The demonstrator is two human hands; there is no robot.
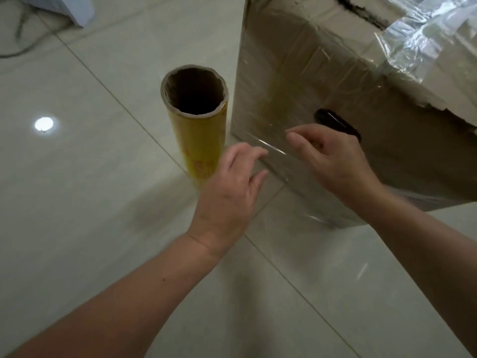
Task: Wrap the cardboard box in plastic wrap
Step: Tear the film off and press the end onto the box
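Head view: the cardboard box (413, 161), cut off at the top and right edges, stands on the floor (77, 202) just beyond the fingers. Left of them the yellow roll (198, 140) stands upright, its base hidden behind the left hand (232, 184). Both forearms reach forward. Plastic wrap (273, 149), barely visible, spans from the left hand to the right hand (333, 161). Both hands' fingers are loosely curled at it, and I cannot tell whether they grip it.
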